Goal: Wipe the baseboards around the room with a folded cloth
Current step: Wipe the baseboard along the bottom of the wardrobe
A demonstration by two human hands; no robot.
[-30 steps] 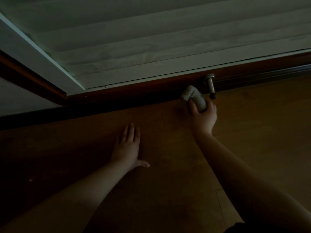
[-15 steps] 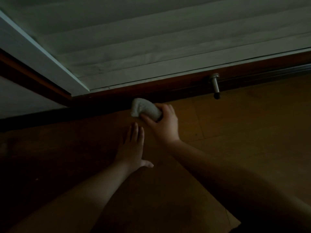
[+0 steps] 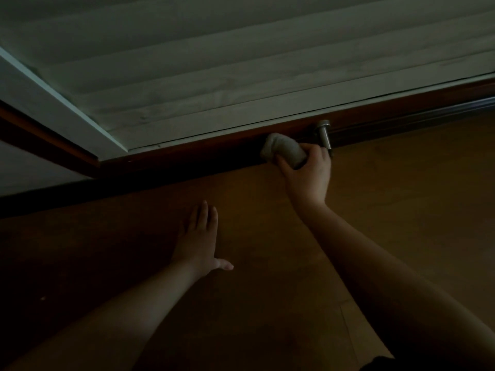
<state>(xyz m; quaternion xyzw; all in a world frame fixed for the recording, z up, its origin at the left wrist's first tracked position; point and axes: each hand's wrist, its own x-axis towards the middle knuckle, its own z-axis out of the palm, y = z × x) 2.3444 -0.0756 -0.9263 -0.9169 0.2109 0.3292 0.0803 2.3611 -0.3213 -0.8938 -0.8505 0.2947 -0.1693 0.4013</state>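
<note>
Dark reddish-brown wood makes up the baseboard (image 3: pixel 203 152), which runs across the frame from about 9 o'clock up towards 2 o'clock, under a pale panelled wall (image 3: pixel 241 62). Your right hand (image 3: pixel 308 175) sits at roughly 1 o'clock from the centre of the view, with your thumb and fingers curled round a folded cloth (image 3: pixel 282 149); the grip is closed on it, the pale bundle sticking out at 11 o'clock from your palm. The far end of the cloth touches the baseboard's face, just above the seam with the floor. Just beside your knuckles, at 1 o'clock from them, a metal door stop (image 3: pixel 325 135) juts out from the baseboard; your fingers hide its tip, so you cannot tell whether they touch it.

Your left hand (image 3: pixel 198 242) lies flat on the wooden floor (image 3: pixel 401 210) near the middle of the view, fingers straight and together, pointing to 12 o'clock, thumb spread towards 3 o'clock. It holds nothing and is well apart from the cloth. The light is dim, and the corner at 9 o'clock is too dark to read in detail.
</note>
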